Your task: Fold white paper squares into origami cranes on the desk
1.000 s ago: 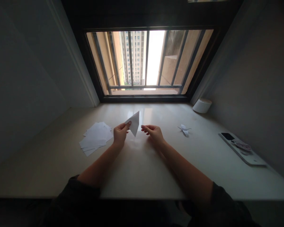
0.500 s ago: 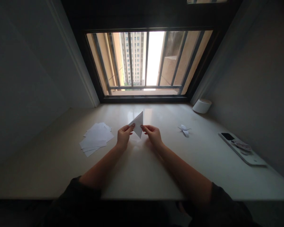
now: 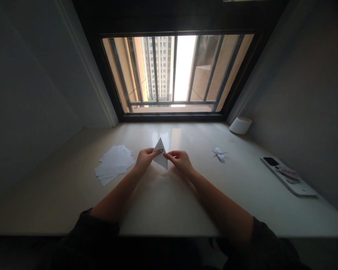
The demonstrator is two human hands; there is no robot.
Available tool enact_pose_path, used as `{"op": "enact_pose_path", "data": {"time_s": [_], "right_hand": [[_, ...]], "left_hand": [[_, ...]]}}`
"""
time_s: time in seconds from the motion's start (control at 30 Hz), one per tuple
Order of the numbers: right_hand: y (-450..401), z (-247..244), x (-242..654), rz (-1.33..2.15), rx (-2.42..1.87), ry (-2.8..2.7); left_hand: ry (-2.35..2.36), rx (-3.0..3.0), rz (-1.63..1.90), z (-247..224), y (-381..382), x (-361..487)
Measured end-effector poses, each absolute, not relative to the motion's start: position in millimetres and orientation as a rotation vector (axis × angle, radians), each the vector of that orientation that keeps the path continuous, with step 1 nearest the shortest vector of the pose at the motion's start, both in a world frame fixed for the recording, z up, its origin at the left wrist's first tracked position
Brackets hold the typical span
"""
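A folded sheet of white paper (image 3: 160, 146), triangular with one point up and another down, is held between my hands above the pale countertop (image 3: 163, 210). My left hand (image 3: 145, 159) pinches its left side, thumb lying across the front face. On the right edge, my right hand (image 3: 180, 160) grips it between thumb and fingers. The fingers behind the paper are partly hidden. To the left lies a loose stack of white paper sheets (image 3: 114, 163). A small folded paper figure (image 3: 219, 153) with thin pointed ends rests to the right.
A phone (image 3: 287, 176) in a pale case lies near the right wall. Behind it, in the far right corner, stands a white cylindrical object (image 3: 240, 125). A dark-framed window (image 3: 171, 117) with bars outside borders the back of the countertop.
The folded paper has turned and shifted slightly left and down. My left thumb now reaches farther across it, and my two hands are closer together.
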State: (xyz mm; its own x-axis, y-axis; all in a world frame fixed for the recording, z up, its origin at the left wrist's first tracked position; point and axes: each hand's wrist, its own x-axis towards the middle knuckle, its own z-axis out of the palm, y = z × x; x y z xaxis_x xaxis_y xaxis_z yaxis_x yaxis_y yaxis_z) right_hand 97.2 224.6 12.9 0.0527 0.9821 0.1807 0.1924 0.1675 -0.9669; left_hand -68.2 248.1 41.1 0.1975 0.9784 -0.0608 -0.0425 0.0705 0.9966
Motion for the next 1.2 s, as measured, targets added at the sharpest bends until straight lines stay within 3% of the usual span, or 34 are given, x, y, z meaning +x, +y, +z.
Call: {"op": "enact_pose_path", "data": {"time_s": [0.43,0.93,1.07,1.2], "right_hand": [[220,19,93,1.122,-1.151,-1.421],[215,15,92,0.855,-1.205,-1.677],[217,23,93,0.675,-1.186,-1.427],[219,24,95,0.723,-1.180,-1.414]], "left_hand": [[1.113,1.158,1.288,48,249,-67],[1.148,0.912,1.551,54,268,-84],[1.154,1.117,1.389,50,264,-82],[1.176,1.448,1.237,49,252,-73]]}}
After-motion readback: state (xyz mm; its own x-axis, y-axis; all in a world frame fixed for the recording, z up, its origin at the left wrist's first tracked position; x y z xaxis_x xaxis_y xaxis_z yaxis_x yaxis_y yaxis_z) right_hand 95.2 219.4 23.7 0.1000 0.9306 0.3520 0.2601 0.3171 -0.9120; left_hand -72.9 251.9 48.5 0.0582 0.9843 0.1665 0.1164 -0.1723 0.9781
